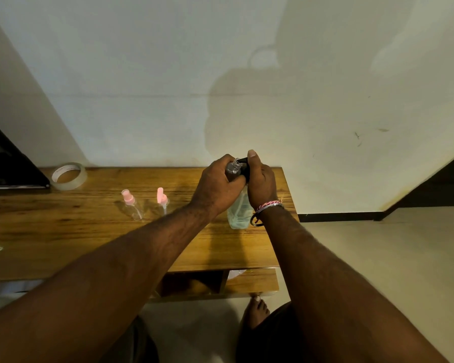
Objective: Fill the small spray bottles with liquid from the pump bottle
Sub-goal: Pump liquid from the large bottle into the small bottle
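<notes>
Clear small bottle (233, 167), mouth up, gripped by left hand (218, 184); right hand (261, 183) grips pump bottle (239, 208).

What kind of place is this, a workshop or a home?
Probably a room in a home: a low wooden table against a plain painted wall, a tiled floor, and the person's bare foot under the table.

Dim, warm light from behind person. Big soft shadow on wall (247, 106) above hands (220, 184); darker shadow on table (89, 231) below them. Wide-angle bending at edges; slight softness overall.
</notes>
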Demonstrator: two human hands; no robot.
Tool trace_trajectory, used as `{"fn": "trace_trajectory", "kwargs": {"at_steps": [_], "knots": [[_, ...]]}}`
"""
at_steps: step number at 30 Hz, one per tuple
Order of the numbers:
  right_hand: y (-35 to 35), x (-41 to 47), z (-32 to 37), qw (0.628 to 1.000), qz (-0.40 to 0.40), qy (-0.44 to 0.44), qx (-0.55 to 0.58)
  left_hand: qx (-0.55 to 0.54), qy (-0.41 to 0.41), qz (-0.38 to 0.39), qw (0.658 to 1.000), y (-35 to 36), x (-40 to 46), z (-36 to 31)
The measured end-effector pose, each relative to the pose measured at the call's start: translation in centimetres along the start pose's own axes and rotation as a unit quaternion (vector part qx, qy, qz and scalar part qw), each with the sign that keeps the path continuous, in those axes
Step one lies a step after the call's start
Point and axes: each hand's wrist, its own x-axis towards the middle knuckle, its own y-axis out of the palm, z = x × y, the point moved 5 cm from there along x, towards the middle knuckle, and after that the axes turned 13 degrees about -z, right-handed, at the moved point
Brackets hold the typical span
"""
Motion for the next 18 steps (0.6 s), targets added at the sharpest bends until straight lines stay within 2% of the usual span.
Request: {"fn": "trace_trajectory", "kwargs": {"at_steps": [13,18], "knots": [[0.04,-0.10,0.50,0.999,-0.019,-0.022,-0.036,0.002,-0.016,-0.006,1.000,-0.10,-0.03,0.32],[-0.06,-0.19,0.24,1.000,-0.011,-0.007,-0.010,0.003,-0.006,-0.002,1.000,0.03,-0.17,-0.08]]}}
